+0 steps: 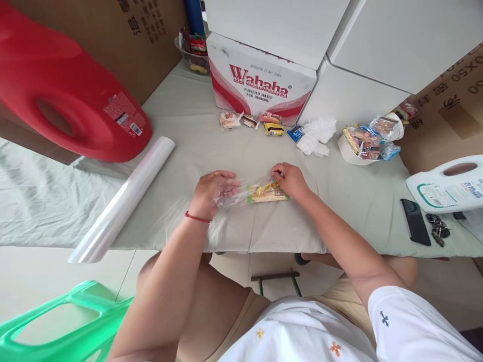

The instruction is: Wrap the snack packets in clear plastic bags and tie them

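Observation:
A snack packet with green ends and yellow printing (268,193) lies on the cloth-covered table in front of me, partly inside a thin clear plastic bag (236,197). My right hand (290,180) pinches the bag's film at the packet's upper right, thumb and fingers pressed together. On the other side, my left hand (214,190), with a red string on the wrist, is at the left part of the bag. Its fingers are stretched out and apart, with the clear film over and around them.
A roll of clear film (124,198) and a red jug (71,95) are on the left. Small wrapped snacks (274,129) and a crumpled bag (316,136) lie before the Wahaha box (260,83). Right: snack tub (354,152), white bottle (449,188), phone (415,221), keys (438,229).

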### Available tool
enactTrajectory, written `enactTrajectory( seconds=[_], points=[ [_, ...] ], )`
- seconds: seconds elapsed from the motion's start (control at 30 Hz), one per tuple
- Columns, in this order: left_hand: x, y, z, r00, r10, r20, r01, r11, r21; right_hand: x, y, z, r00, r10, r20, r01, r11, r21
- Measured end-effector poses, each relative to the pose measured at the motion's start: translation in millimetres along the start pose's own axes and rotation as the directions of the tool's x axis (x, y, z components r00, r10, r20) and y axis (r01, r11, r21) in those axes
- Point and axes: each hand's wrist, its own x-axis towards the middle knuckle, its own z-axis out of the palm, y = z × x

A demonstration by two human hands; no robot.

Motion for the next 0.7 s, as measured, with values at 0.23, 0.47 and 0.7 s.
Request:
enactTrajectory(
  seconds=[0.23,0.47,0.7],
  points=[
    [-16.9,-1.2,-9.1,0.952,0.285,0.11,-0.302,0.932,0.198,-4.9,-4.6,2.8,0.999,-0.003,-0.044,-0.001,0.997,-0.073],
    [7.6,-9.3,-16.8,0.955,0.295,-0.041,-0.16,0.626,0.763,-8.8,11.0,-3.6,0.994,0.095,0.049,-0.103,0.973,0.205],
    [-3.2,3.7,-9.1,0.628,0.764,-0.149,-0.277,0.398,0.875,-16.4,13.7,-6.1,0.994,0.106,0.041,-0.112,0.978,0.176]
  ],
)
